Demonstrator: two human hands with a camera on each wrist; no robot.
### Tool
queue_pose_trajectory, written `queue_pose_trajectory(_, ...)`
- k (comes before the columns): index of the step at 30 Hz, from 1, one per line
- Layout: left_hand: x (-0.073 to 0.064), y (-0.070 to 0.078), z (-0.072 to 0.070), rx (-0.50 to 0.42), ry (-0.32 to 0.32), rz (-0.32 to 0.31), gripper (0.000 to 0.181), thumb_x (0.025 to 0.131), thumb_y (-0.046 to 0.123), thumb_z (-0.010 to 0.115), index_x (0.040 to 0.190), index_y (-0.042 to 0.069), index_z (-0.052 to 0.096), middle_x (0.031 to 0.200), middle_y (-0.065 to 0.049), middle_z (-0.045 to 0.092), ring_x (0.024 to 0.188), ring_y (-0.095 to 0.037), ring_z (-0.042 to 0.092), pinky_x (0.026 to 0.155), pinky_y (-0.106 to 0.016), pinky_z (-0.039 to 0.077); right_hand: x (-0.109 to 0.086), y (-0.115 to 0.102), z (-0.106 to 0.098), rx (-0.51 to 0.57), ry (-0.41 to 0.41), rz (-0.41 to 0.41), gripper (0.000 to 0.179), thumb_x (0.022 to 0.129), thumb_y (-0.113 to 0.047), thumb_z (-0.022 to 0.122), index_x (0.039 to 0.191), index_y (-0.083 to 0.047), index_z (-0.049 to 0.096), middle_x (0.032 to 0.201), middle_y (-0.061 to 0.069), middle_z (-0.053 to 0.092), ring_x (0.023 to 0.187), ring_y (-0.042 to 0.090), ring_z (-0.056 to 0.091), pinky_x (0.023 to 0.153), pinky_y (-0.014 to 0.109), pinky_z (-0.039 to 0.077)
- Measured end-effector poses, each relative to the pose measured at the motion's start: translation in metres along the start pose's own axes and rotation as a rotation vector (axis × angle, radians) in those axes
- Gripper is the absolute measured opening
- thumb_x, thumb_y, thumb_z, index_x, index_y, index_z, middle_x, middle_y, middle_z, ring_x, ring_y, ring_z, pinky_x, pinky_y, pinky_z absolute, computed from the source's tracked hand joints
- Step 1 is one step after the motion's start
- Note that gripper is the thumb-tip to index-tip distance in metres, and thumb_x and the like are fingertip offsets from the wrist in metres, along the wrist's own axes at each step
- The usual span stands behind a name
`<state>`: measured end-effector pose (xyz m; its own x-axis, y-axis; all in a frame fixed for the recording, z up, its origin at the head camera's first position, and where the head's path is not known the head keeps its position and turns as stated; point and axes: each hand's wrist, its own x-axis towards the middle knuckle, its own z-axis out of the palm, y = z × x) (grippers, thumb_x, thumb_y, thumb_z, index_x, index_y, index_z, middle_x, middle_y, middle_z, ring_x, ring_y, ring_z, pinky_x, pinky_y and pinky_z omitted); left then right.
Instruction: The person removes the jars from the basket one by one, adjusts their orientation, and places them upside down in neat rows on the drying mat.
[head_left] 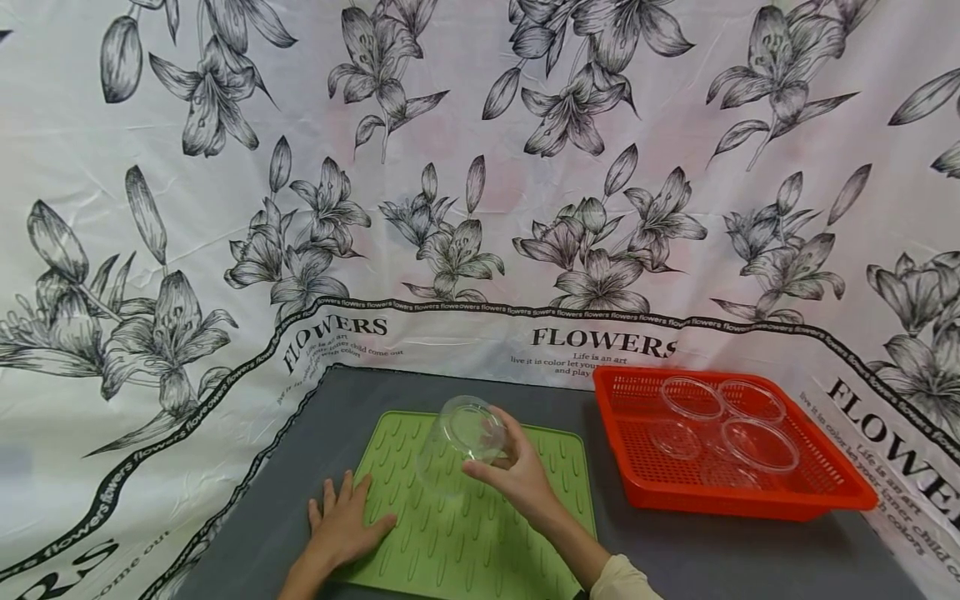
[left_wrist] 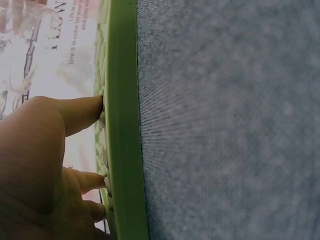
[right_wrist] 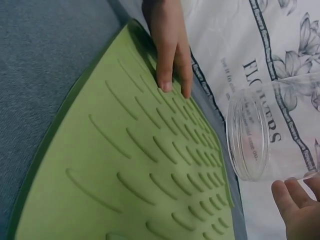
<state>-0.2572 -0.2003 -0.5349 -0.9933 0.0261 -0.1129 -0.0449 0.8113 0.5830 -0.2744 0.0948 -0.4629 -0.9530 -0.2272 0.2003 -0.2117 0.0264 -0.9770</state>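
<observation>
My right hand (head_left: 517,471) grips a clear plastic cup (head_left: 457,433) by its side, thumb and fingers round it, holding it tilted above the green mat (head_left: 525,542). In the right wrist view the see-through cup (right_wrist: 260,135) lies sideways with a ridged ring at one end, fingers (right_wrist: 297,205) along its lower side. My left hand (head_left: 341,525) rests with spread fingers at the mat's left edge. From the left wrist, the thumb (left_wrist: 82,115) and fingertips touch the mat's ribbed top beside its raised green edge (left_wrist: 122,125).
A red plastic basket (head_left: 720,500) stands on the grey table (head_left: 300,442) to the right of the mat. Several clear round cups (head_left: 761,446) sit inside it. Behind and at both sides hangs a white curtain (head_left: 465,342) printed with flowers.
</observation>
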Motion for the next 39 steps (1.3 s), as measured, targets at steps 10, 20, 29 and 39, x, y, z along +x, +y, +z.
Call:
queue_pose_trajectory(10,0.001,-0.001,0.001,-0.005,0.002,-0.017,0.097,0.088,0.059,0.07,0.158,0.003,0.033,0.164,-0.037,0.009,0.149,-0.063,-0.007,0.111,-0.083,-0.007,0.012,0.008,0.012,-0.068,0.004,-0.047,0.09,0.086,-0.022,0.084,0.16,-0.02,0.032,0.16,0.018,0.042,0.139,0.041,0.05,0.105,0.052,0.053)
queue_pose_trajectory(20,0.001,0.0,-0.001,-0.01,0.003,-0.023,0.097,0.088,0.059,0.07,0.159,0.004,0.033,0.165,-0.036,0.009,0.15,-0.062,-0.007,0.111,-0.083,-0.008,0.027,0.017,0.022,-0.06,0.019,-0.013,0.092,0.086,-0.027,0.084,0.16,-0.023,0.031,0.153,0.02,0.045,0.139,0.041,0.05,0.102,0.049,0.055)
queue_pose_trajectory(29,0.0,0.001,0.0,-0.007,0.012,-0.022,0.097,0.087,0.06,0.07,0.158,0.004,0.035,0.165,-0.035,0.011,0.15,-0.061,-0.005,0.112,-0.083,-0.006,0.043,0.019,0.034,-0.092,0.079,-0.065,0.088,0.083,-0.025,0.087,0.156,-0.021,0.039,0.146,0.014,0.055,0.128,0.034,0.057,0.102,0.053,0.053)
queue_pose_trajectory(39,-0.001,0.003,-0.002,0.0,0.009,-0.037,0.097,0.086,0.06,0.072,0.157,0.004,0.036,0.165,-0.035,0.014,0.15,-0.062,-0.002,0.113,-0.082,-0.004,0.057,0.023,0.053,-0.161,0.099,-0.015,0.095,0.081,-0.037,0.087,0.159,-0.019,0.035,0.149,0.015,0.052,0.135,0.035,0.051,0.1,0.051,0.055)
